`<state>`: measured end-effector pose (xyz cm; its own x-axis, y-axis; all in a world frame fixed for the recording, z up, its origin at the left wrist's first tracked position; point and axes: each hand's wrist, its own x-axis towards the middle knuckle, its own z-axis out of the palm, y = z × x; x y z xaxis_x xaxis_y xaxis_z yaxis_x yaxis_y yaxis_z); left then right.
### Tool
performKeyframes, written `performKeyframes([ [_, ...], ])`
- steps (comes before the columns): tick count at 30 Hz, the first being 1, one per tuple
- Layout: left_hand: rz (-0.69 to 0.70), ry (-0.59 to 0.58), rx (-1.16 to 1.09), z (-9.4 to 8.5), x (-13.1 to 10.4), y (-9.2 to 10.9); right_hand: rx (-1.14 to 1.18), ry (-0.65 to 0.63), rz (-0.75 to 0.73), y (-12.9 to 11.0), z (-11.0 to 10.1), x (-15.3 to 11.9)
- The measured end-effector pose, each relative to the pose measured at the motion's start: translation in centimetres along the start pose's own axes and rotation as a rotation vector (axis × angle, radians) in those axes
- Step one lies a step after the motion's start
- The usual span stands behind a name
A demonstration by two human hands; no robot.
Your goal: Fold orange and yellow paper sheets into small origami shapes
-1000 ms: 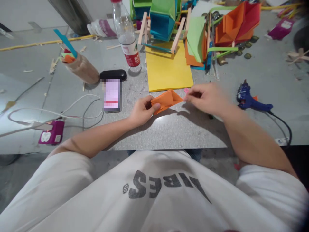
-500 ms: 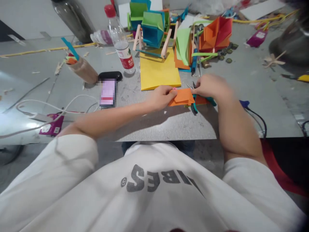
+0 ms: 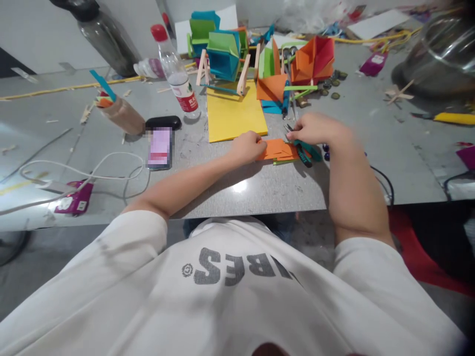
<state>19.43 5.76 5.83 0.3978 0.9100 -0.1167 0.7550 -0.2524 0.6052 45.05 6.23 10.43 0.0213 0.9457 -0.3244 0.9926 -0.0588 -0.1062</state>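
Observation:
My left hand is closed, its fingers pinching the left end of an orange paper piece low over the table. More orange paper and a green edge show beneath that piece. At its right end my right hand is closed over the middle of a pair of pliers. The pliers' teal handles stick out below the hand, and the dark jaw tips show to its left. The finger grip on the pliers is partly hidden. Just beyond my left hand lies a yellow paper stack.
Folded paper models with wooden sticks stand behind the yellow stack. A plastic bottle, a phone and a stick holder are at left. A yellow-handled cutter and a metal pot are at right.
The view has shifted slightly. The orange paper in my left hand has come down flatter over the other paper, and the pliers have turned under my right hand.

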Motion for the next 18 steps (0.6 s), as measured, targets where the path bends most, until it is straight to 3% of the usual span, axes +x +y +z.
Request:
performKeyframes([
  [5,0.014,-0.051,0.046,-0.2,1.2,2.2,0.011,0.003,0.011,-0.4,-0.3,-0.4],
  [11,0.128,-0.222,0.134,0.2,3.6,4.8,-0.030,0.007,0.048,-1.4,-0.6,-1.3],
  [18,0.139,-0.297,0.226,0.2,4.8,5.7,-0.078,-0.002,0.135,-2.8,-0.5,-2.4],
])
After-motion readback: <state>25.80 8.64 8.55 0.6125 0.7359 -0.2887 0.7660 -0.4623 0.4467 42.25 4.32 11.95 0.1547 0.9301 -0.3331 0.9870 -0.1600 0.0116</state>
